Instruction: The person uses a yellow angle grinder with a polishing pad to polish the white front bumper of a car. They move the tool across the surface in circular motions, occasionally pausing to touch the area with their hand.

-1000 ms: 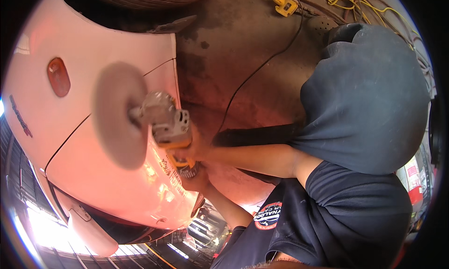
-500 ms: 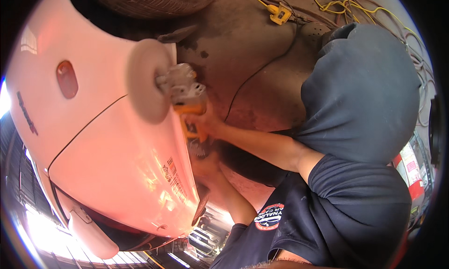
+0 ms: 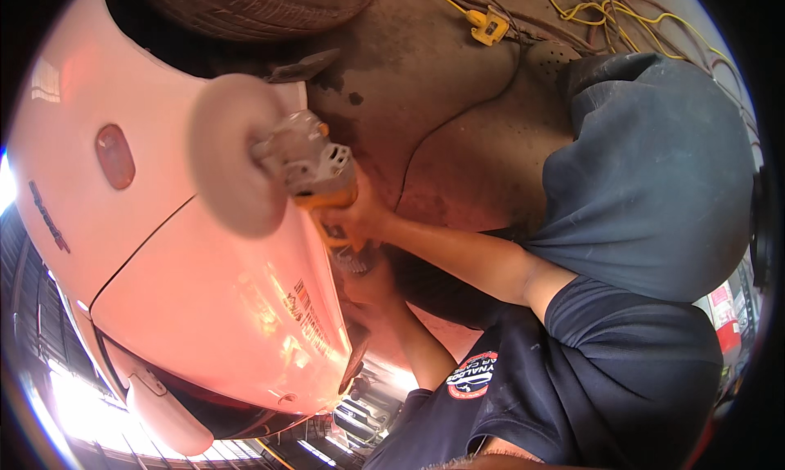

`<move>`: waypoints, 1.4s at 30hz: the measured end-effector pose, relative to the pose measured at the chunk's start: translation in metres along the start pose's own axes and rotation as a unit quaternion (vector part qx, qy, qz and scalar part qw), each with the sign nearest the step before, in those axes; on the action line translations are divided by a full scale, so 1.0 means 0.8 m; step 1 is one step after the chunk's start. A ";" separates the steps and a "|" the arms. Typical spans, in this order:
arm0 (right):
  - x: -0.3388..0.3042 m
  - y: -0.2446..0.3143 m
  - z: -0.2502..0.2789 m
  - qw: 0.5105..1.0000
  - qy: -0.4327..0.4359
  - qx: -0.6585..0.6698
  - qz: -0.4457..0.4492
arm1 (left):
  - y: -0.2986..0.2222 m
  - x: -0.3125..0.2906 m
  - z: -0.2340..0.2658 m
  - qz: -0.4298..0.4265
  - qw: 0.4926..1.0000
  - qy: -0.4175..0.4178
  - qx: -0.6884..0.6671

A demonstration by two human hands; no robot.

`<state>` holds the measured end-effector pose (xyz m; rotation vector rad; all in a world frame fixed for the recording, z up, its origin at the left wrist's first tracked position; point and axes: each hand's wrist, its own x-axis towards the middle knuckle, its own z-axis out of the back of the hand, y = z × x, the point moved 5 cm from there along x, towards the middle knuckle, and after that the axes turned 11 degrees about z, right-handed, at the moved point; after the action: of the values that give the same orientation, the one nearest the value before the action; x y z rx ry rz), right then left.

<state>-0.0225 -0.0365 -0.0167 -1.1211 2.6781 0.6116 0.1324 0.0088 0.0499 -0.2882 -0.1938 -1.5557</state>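
My right hand [image 3: 360, 215] is closed around the yellow body of a polisher [image 3: 315, 163], just behind its grey metal head. Lower in the picture, my left hand [image 3: 370, 284] is wrapped round the tool's rear end, its fingers partly hidden. A round, pale brown pad [image 3: 233, 155] at the polisher's head is smeared by motion. It overlaps the glossy car body panel [image 3: 188, 266], which looks pinkish in this light; whether the whole pad face touches the paint, I cannot tell.
An orange oval side lamp [image 3: 115, 156] and a side mirror [image 3: 168, 413] are on the car. A tyre [image 3: 262, 8] stands at the top. Yellow cords [image 3: 609, 16], a yellow power outlet box [image 3: 489, 26] and a dark cable [image 3: 441, 132] lie on the floor. My bent knee [image 3: 646, 176] is at right.
The polisher and its pad have shifted left and slightly down across the panel, with both hands staying on the tool. My knee has moved a little to the right.
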 end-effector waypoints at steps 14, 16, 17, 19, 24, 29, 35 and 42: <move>0.012 0.078 -0.077 0.988 0.077 -0.112 0.067 | 0.004 0.029 0.009 -0.002 0.981 0.021 -0.194; 0.015 0.082 -0.079 0.985 0.086 -0.131 0.075 | 0.005 0.033 0.006 0.024 0.973 0.010 -0.230; 0.015 0.081 -0.076 0.986 0.083 -0.122 0.075 | 0.002 0.031 0.003 0.029 0.971 0.016 -0.237; 0.012 0.073 -0.064 0.985 0.072 -0.135 0.075 | -0.005 0.023 -0.002 0.046 0.971 0.043 -0.233; 0.010 0.066 -0.046 0.983 0.059 -0.163 0.057 | -0.050 -0.003 0.004 -0.080 0.958 -0.012 -0.274; 0.044 0.119 -0.093 0.970 0.101 -0.204 0.089 | -0.067 0.035 -0.012 0.003 0.934 0.051 -0.353; 0.114 0.206 -0.163 0.969 0.094 -0.198 0.117 | -0.151 0.086 0.000 -0.008 0.924 0.037 -0.382; 0.096 0.212 -0.165 0.946 0.092 -0.266 0.158 | -0.142 0.078 -0.005 0.045 0.924 0.068 -0.375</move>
<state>-0.1980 -0.0359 0.1298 -0.8800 2.9720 1.4176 0.0198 -0.0510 0.0715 -0.7728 0.5355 -1.4969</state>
